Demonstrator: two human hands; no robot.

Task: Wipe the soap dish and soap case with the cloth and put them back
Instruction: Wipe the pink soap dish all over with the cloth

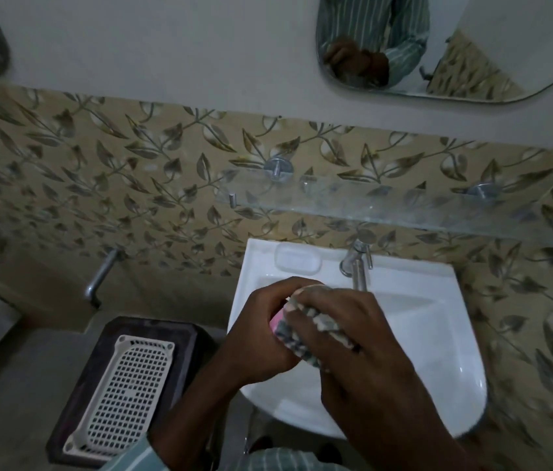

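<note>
Both hands are raised over the near-left part of the white basin (438, 334). The left hand (261, 331) has its fingers curled tight around a pink item (274, 323), of which only a small edge shows; whether it is the dish or the case cannot be told. The right hand (346, 331) presses a patterned grey and cream cloth (315, 326) against that item, fingers closed over the cloth and covering most of it. The cloth lies between the two hands, touching both.

A tap (356, 263) stands at the far rim of the basin, just beyond the hands. A clear lidded container (298, 259) sits on the far-left corner of the basin rim, left of the tap, well apart from the hands. A glass shelf (387, 205) is fixed to the leaf-patterned wall above the basin. On the floor to the left, a white perforated tray (122, 396) rests on a dark stool (74, 399). A mirror (472, 45) at far right reflects striped sleeves and clasped hands.
</note>
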